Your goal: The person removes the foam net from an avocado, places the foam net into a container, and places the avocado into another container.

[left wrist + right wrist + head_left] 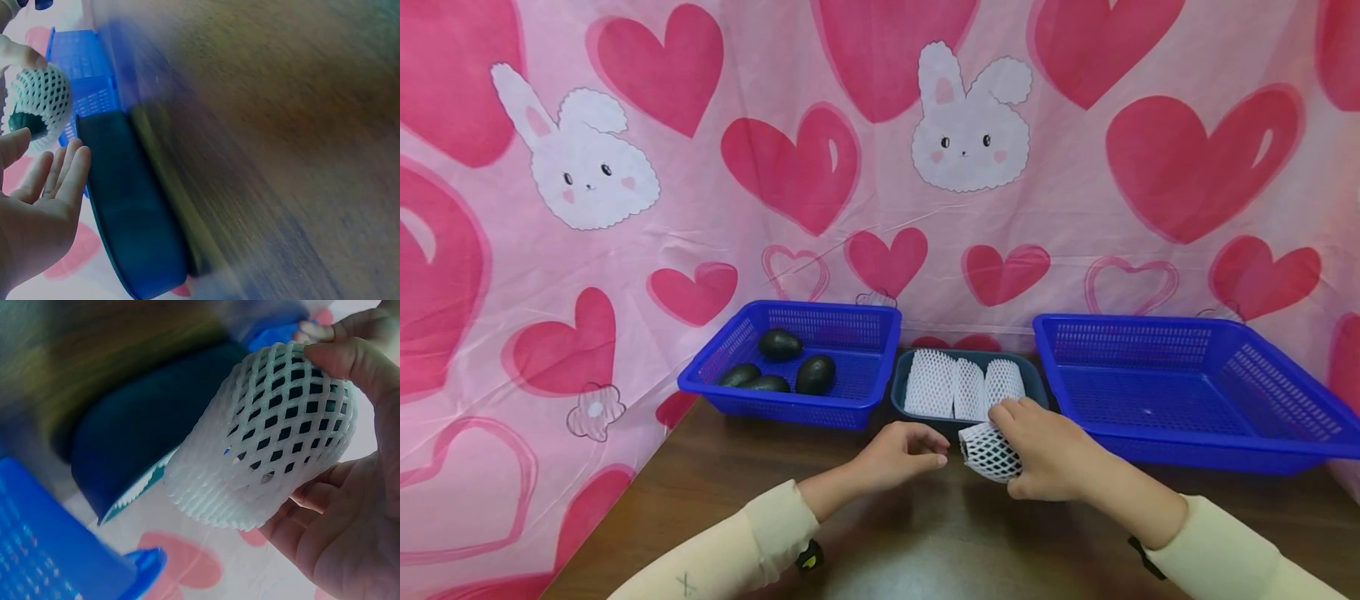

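My right hand [1051, 450] grips an avocado in a white foam net sleeve [992, 452], above the table in front of the small dark tray. Through the stretched mesh of the foam net sleeve [281, 425] dark skin shows in the right wrist view. The avocado's bare dark end [30, 124] pokes out of the net toward the left hand. My left hand [898, 457] is just left of it, fingers loosely bent, holding nothing. In the left wrist view, the left hand [44, 212] has its palm turned up, thumb tip close to the bare end.
A dark green tray [901, 392] holds several white foam nets [931, 383]. To its left, a blue basket [820, 412] contains several dark avocados [815, 375]. Another blue basket [1142, 400] stands at right on the brown table [917, 542]. A pink heart-patterned cloth [880, 200] hangs behind.
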A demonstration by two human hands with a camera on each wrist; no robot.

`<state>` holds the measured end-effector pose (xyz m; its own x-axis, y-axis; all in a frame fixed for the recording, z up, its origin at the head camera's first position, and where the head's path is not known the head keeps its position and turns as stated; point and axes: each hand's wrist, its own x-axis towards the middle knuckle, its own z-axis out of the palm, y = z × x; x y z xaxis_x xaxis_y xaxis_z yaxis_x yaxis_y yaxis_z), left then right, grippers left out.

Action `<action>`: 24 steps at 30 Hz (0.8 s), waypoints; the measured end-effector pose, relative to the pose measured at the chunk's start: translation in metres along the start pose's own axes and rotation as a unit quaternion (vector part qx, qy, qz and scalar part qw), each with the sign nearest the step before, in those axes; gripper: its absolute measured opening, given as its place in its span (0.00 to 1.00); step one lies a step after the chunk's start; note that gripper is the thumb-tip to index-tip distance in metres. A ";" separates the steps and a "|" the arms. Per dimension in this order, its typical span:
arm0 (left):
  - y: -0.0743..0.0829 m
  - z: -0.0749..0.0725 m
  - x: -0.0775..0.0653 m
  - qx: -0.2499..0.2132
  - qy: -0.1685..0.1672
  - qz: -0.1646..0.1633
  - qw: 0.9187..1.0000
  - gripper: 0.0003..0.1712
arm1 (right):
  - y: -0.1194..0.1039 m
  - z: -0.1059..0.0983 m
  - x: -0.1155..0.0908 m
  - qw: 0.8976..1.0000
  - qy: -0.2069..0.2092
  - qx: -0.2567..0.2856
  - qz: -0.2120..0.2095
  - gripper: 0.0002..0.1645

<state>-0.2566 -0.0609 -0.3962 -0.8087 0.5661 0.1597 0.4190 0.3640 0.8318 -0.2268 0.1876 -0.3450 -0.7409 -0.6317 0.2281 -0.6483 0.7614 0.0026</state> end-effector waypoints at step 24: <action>-0.016 -0.008 -0.013 0.037 -0.014 -0.049 0.998 0.10 | -0.013 0.052 0.015 0.998 -0.021 0.062 0.000 0.38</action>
<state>-0.2560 -0.0796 -0.4070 -0.8363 0.5446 0.0636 0.3684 0.4720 0.8009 -0.2386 0.1606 -0.3918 -0.7456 -0.6394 0.1879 -0.6634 0.7388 -0.1182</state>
